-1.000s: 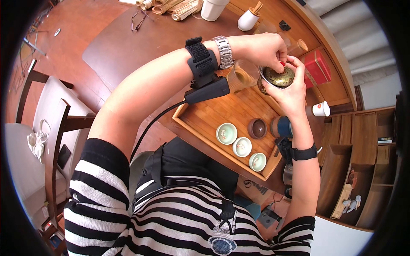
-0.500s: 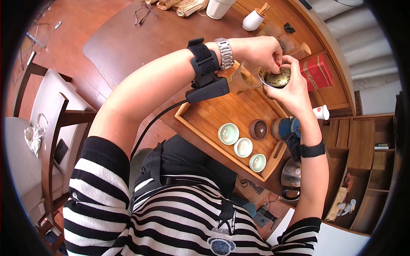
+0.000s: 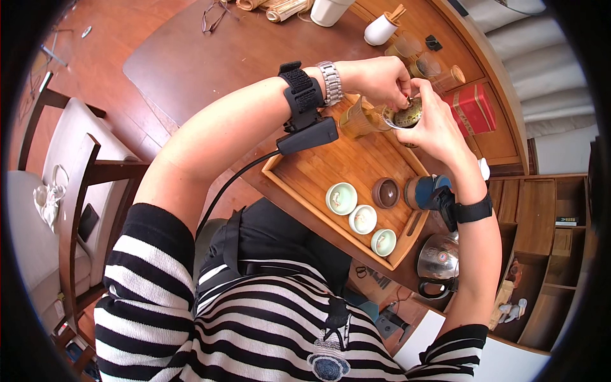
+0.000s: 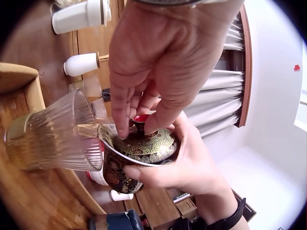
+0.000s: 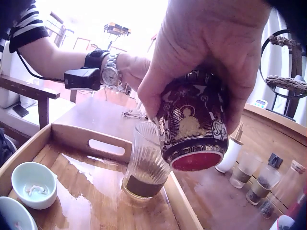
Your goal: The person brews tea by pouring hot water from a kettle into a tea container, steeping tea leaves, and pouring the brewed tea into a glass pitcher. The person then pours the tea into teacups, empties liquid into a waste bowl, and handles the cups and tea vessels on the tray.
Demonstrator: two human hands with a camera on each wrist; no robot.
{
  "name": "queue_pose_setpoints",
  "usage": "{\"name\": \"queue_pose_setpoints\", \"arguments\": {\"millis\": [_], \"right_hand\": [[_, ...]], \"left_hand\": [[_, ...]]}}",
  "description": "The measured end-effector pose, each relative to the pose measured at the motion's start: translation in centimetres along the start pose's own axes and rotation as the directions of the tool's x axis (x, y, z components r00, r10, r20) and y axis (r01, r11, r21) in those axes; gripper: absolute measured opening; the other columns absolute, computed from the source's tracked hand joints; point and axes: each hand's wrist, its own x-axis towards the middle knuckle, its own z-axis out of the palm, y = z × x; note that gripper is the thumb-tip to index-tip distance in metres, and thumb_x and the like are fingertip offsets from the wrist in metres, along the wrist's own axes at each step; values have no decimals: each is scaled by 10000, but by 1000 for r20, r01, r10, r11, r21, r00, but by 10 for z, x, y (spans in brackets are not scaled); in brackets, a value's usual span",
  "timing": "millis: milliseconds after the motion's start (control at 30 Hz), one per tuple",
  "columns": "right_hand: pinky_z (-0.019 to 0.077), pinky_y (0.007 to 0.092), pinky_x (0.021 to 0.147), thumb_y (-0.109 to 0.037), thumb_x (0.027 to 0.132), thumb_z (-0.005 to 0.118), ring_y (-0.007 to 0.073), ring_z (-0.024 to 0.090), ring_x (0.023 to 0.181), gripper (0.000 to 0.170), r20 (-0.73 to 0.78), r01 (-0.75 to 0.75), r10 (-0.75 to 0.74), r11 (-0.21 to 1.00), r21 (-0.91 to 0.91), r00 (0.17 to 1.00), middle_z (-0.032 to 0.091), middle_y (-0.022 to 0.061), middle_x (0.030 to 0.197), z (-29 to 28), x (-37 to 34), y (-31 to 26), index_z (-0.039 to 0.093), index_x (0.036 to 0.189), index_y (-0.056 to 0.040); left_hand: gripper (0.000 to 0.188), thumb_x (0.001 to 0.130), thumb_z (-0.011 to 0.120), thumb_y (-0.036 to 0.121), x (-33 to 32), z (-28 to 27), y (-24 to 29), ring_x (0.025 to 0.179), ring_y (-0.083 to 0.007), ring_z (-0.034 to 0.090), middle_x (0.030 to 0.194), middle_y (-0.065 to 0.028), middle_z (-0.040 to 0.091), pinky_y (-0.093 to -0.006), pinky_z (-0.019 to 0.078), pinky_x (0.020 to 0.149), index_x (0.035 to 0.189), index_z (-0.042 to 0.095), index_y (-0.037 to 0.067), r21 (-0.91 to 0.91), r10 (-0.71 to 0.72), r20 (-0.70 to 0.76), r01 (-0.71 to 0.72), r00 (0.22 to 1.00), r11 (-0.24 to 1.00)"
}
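Observation:
My right hand grips a dark, gold-patterned lidded tea bowl by its rim and tilts it, red base showing in the right wrist view. Thumb and fingers of my left hand pinch the red-topped knob of its lid, which sits askew in the bowl's mouth. From the lowered rim a thin stream of tea runs into a ribbed glass pitcher. Amber liquid lies in the bottom of the pitcher, which stands on a wooden tray.
Three pale green cups, one of them nearest the middle, and a brown cup stand on the tray. Near its right end are a blue canister and a steel kettle. Beyond are a red box and a white tool holder.
My right hand has tipped the bowl further towards the pitcher, its forearm swinging outward and uncovering the kettle. The left hand keeps its pinch on the lid knob.

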Motion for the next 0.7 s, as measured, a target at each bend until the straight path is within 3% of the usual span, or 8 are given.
{"name": "queue_pose_setpoints", "arguments": {"millis": [167,367,600,700], "right_hand": [[443,420,823,-133,561,685,387,521,971,672,58,121,-117,991,-58,991,541,264,974,-1,8,1,373,1135,27],[450,424,785,-123,555,684,379,527,895,586,134,148,-130,980,-136,982,545,253,877,0,16,2,407,1042,48],[440,409,806,-134,560,666,386,522,919,555,233,135,-81,965,-226,969,544,245,931,-4,23,-7,433,1034,37],[473,395,784,-126,549,693,374,543,872,530,241,186,-126,951,-248,962,543,259,871,-3,27,-8,452,979,70]], "left_hand": [[204,733,636,112,-6,0,-2,708,-94,585,778,-61,645,-245,477,660,879,625,-32,-103,-54,-5,53,999,993],[212,725,639,105,-11,1,-7,713,-92,585,774,-59,644,-239,475,674,887,627,-31,-143,-13,-29,9,999,990],[236,721,645,103,-15,1,-12,705,-91,574,764,-58,640,-240,474,676,913,630,-34,-166,7,-46,-15,999,986],[248,722,645,102,-17,1,-14,702,-90,566,765,-52,635,-240,471,676,929,628,-35,-180,6,-57,-16,998,983]]}}
